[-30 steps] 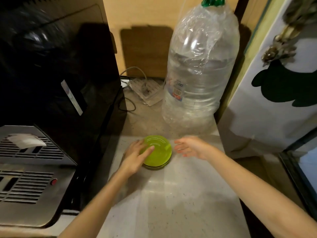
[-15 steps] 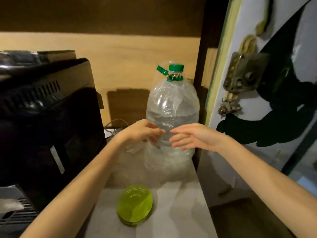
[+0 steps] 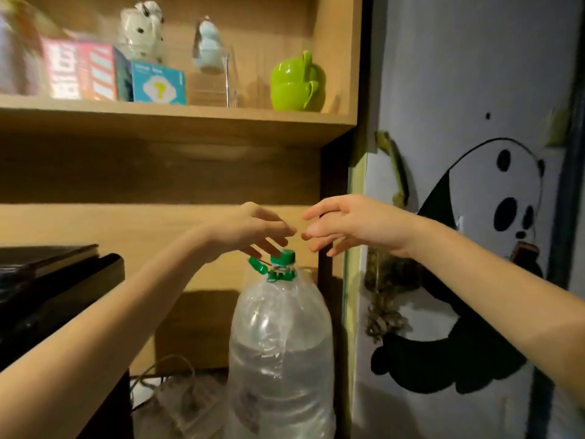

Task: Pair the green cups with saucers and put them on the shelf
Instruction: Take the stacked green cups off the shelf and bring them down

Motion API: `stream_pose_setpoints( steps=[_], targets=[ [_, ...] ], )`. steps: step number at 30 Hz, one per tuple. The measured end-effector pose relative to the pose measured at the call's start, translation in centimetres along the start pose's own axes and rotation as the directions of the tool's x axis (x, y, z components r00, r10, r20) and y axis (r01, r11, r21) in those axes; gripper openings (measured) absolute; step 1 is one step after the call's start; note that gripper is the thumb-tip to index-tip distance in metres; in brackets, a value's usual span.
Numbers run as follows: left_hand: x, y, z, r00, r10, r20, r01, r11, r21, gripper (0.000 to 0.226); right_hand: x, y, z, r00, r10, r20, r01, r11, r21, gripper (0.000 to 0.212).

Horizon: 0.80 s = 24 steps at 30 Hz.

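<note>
Two green cups (image 3: 296, 82) stand stacked, one inside the other, at the right end of the wooden shelf (image 3: 177, 117), handles to the right. My left hand (image 3: 253, 231) and my right hand (image 3: 351, 226) are raised in the air well below the shelf, fingertips nearly meeting. Both hands hold nothing and their fingers are spread. They hover just above the green cap of a big water bottle. The green saucers are out of view.
A large clear water bottle (image 3: 280, 353) stands below my hands. On the shelf sit colourful boxes (image 3: 110, 72), two small figurines (image 3: 207, 45) and a clear stand. A black appliance (image 3: 47, 299) fills the left. A panda-painted door (image 3: 474, 248) is on the right.
My view has tilted up from the counter to the shelf. Both hands let go of the saucers, which dropped out of view, and rose empty toward the shelf.
</note>
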<state>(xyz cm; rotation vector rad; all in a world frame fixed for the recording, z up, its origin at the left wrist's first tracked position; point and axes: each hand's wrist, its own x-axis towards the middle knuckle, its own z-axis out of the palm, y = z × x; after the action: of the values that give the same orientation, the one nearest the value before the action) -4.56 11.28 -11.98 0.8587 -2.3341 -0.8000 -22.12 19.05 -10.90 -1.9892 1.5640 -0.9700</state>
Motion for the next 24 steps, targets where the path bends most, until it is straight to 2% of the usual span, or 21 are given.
stream_pose_setpoints(
  steps=[3,6,10,12,15,19,22,24],
  targets=[
    [1.5,2.4,-2.4,0.994,0.064,-0.094,-0.06,0.997,0.046,0.032,0.9,-1.5,-2.4,0.997,-0.066,-0.045,0.063,0.997,-0.054,0.039],
    [2.8,4.2,-4.4,0.978,0.104,-0.183,-0.103,0.995,0.015,0.044,2.0,-2.6,-4.7,0.985,-0.132,-0.11,0.124,0.99,-0.074,0.038],
    [4.7,6.0,-6.3,0.945,0.156,-0.287,-0.155,0.988,0.027,0.045,4.2,-3.7,-7.3,0.95,-0.207,-0.234,0.197,0.978,-0.066,0.038],
    [5.8,6.8,-7.2,0.925,0.227,-0.306,-0.218,0.974,0.064,0.043,5.6,-4.1,-8.5,0.926,-0.243,-0.289,0.23,0.97,-0.081,0.039],
    [7.3,7.3,-8.4,0.866,0.314,-0.389,-0.296,0.949,0.105,0.048,7.5,-4.6,-9.8,0.881,-0.291,-0.372,0.273,0.957,-0.101,0.04],
    [10.2,7.2,-9.6,0.758,0.382,-0.528,-0.327,0.924,0.2,0.059,10.6,-4.5,-11.3,0.823,-0.326,-0.465,0.303,0.945,-0.125,0.04],
    [12.3,6.6,-10.5,0.713,0.404,-0.574,-0.307,0.915,0.262,0.068,13.0,-4.4,-12.1,0.785,-0.348,-0.512,0.311,0.937,-0.159,0.049],
    [13.4,6.7,-10.9,0.719,0.396,-0.571,-0.262,0.916,0.305,0.078,14.3,-4.3,-12.3,0.786,-0.347,-0.511,0.313,0.937,-0.154,0.06]
  ],
)
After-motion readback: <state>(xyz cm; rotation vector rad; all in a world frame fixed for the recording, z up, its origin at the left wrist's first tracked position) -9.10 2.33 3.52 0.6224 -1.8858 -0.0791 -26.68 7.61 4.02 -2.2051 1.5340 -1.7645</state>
